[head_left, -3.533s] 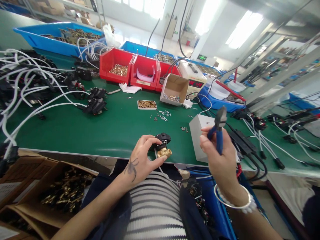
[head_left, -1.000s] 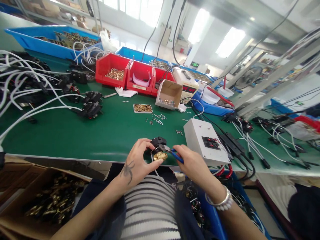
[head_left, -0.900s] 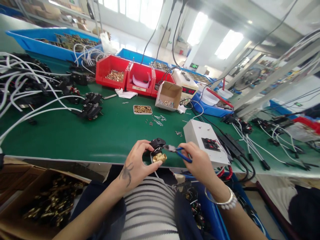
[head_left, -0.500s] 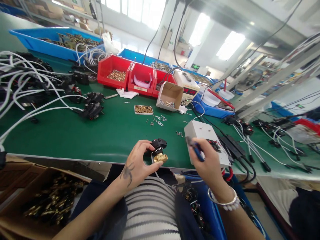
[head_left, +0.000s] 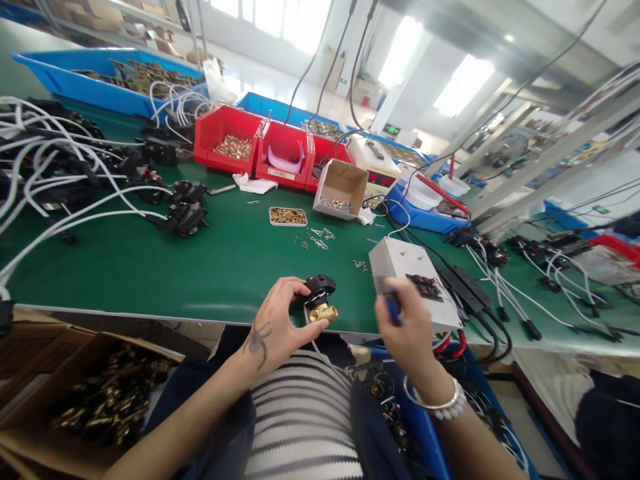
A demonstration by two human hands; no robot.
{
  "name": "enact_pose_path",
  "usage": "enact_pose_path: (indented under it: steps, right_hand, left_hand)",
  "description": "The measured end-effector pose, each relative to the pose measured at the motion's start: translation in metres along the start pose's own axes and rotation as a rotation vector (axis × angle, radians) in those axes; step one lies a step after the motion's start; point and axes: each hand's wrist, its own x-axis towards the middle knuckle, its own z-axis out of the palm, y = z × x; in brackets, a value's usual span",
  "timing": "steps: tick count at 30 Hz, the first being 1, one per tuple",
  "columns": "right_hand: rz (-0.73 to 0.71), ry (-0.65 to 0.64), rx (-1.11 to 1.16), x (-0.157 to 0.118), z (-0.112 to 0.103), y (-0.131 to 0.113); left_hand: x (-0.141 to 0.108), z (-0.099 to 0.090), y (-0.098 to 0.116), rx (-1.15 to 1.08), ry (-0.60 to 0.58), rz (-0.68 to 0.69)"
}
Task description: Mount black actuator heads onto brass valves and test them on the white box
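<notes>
The valve body (head_left: 324, 313) looks like smooth, shiny brass, the black cap (head_left: 320, 285) semi-gloss plastic, the bench (head_left: 240, 267) a slick surface with a soft sheen, the red bins (head_left: 220, 159) smooth plastic, the small carton (head_left: 346, 175) matt cardboard, and the striped top (head_left: 305, 427) ribbed cloth.

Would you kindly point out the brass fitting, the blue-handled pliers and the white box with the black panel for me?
Brass fitting (head_left: 323, 313): head view, middle of its body.
Blue-handled pliers (head_left: 394, 309): head view, on the motion-blurred blue handle.
White box (head_left: 413, 265): head view, its upper face.
</notes>
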Motion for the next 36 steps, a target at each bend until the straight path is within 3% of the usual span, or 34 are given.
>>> enact_pose_path:
  steps: [2,3,5,7,8,9,12,13,14,16,18,19,20,23,24,25,29,30,31,34,35,36]
  right_hand:
    - [-0.082,-0.202,0.015,0.0,0.002,0.0]
    - [-0.103,-0.24,0.02,0.001,0.002,0.0]
    - [-0.074,-0.152,0.017,0.004,-0.001,-0.001]
    - [0.021,0.095,0.006,0.005,-0.003,-0.001]
    - [0.048,0.158,-0.004,0.005,-0.004,-0.002]
    - [0.045,0.134,-0.017,0.005,-0.004,-0.003]
    - [-0.085,-0.269,-0.049,0.007,-0.004,-0.005]
    - [-0.121,-0.363,-0.053,0.008,-0.005,-0.005]
    - [-0.13,-0.366,-0.051,0.01,-0.006,-0.005]
    - [-0.082,-0.151,-0.041,0.014,-0.011,-0.005]
    - [0.01,0.167,-0.036,0.014,-0.012,-0.006]
    - [0.03,0.222,-0.038,0.014,-0.011,-0.006]
    - [0.023,0.165,-0.045,0.013,-0.01,-0.007]
    - [-0.096,-0.311,-0.057,0.01,-0.006,-0.008]
    - [-0.119,-0.402,-0.058,0.011,-0.007,-0.008]
    - [-0.115,-0.387,-0.054,0.011,-0.009,-0.007]
    - [0.052,0.158,-0.045,0.012,-0.014,-0.006]
    - [0.054,0.199,-0.044,0.011,-0.013,-0.006]
    - [0.022,0.145,-0.044,0.01,-0.011,-0.006]
    - [-0.156,-0.244,-0.029,0.01,-0.006,-0.006]
    - [-0.181,-0.308,-0.028,0.011,-0.007,-0.006]
    - [-0.169,-0.289,-0.029,0.013,-0.009,-0.006]
  left_hand:
    - [0.0,0.0,0.0,-0.002,0.005,0.001]
    - [0.0,0.0,0.0,-0.003,0.008,0.001]
    - [0.0,0.0,0.0,-0.004,0.011,0.001]
    - [0.0,0.0,0.001,-0.004,0.01,0.003]
    - [0.0,0.0,0.001,-0.002,0.011,0.003]
    - [0.0,0.0,0.001,0.0,0.011,0.004]
    - [0.001,0.0,0.001,0.003,0.012,0.008]
    - [0.001,0.0,0.001,0.002,0.013,0.008]
    - [0.001,0.0,0.001,0.001,0.013,0.006]
    - [0.0,0.0,0.001,0.001,0.012,0.0]
    - [0.001,0.001,0.001,0.001,0.006,-0.003]
    - [0.001,0.001,0.001,0.002,0.003,-0.002]
    - [0.001,0.001,0.001,0.002,0.001,-0.001]
    - [0.0,0.0,0.0,0.005,0.008,0.006]
    - [0.0,0.0,0.0,0.005,0.012,0.007]
    - [0.0,0.0,0.0,0.006,0.014,0.007]
    - [0.0,0.0,-0.001,0.004,0.006,0.005]
    - [0.0,0.0,-0.001,0.004,0.004,0.005]
    - [0.0,0.0,-0.001,0.005,0.003,0.004]
    - [0.0,0.001,0.0,0.006,0.01,0.004]
    - [0.0,0.0,0.0,0.006,0.012,0.003]
    - [0.0,0.0,0.0,0.005,0.013,0.002]
